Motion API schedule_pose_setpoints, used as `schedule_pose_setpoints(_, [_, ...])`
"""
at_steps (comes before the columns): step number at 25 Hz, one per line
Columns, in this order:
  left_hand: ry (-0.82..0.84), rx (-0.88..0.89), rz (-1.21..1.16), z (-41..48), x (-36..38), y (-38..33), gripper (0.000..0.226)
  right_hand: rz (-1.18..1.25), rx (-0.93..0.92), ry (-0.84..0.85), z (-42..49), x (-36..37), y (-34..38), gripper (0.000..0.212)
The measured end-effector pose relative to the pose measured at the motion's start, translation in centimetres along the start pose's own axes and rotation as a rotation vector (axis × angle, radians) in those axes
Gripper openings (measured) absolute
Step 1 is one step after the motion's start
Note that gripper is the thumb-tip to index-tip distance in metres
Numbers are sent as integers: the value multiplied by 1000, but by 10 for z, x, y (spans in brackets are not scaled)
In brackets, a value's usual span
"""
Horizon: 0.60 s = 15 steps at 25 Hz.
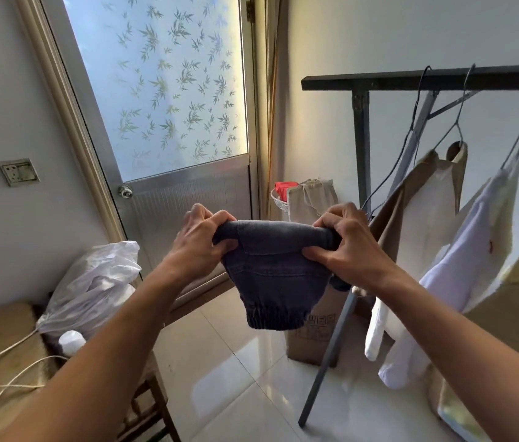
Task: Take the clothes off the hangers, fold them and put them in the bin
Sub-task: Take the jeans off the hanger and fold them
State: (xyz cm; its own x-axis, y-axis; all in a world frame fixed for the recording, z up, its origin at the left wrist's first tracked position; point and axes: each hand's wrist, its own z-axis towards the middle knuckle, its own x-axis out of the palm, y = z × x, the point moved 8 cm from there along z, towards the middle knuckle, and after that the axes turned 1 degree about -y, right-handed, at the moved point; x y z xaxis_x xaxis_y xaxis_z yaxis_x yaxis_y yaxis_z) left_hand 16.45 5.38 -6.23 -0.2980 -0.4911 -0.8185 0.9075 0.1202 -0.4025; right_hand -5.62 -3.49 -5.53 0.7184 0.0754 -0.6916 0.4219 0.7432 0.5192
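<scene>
Glossy tiled floor [236,378], frosted-glass door [169,90], rack [427,79], left hand [200,240] and right hand [347,247] gripping dark garment [274,279]

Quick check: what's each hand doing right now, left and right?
Left hand: closed, gripping the left end of the folded dark grey denim garment.
Right hand: closed, gripping its right end.

A frosted door [169,106] stands behind the fingers [220,216]. A white bag [92,282] lies left below them, a socket [18,172] farther left.
</scene>
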Motion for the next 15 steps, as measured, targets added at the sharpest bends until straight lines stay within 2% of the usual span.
schedule_pose_setpoints(3, [-211, -148, -75, -15, -2, -10, 43, 80, -71, 3, -4, -2, 12, 23])
schedule_pose_setpoints(4, [-266, -216, -113, -24, -1, -13, 47, 32, -77, -20, -4, -3, 13, 23])
schedule_pose_setpoints(5, [-253, -283, -188, -33, 6, -17, 47, -39, -80, -42, -5, -4, 14, 23])
schedule_pose_setpoints(7, [9, -499, -556, -55, 44, -26, 55, -180, -89, -91, -13, -4, 15, 25])
schedule_pose_setpoints(9, [320, -813, -982, -84, 91, -39, 79, -267, -162, -145, -27, -1, 21, 25])
schedule_pose_setpoints(10, [381, -926, -1152, -93, 107, -42, 90, -291, -234, -163, -37, 5, 26, 25])
schedule_pose_setpoints(12, [333, -1068, -1503, -99, 127, -48, 99, -319, -379, -176, -59, 21, 40, 23])
schedule_pose_setpoints(13, [277, -1101, -1672, -100, 134, -50, 96, -323, -438, -177, -69, 29, 46, 24])
schedule_pose_setpoints(15, [197, -1075, -1891, -102, 137, -53, 77, -313, -519, -171, -88, 46, 52, 25])
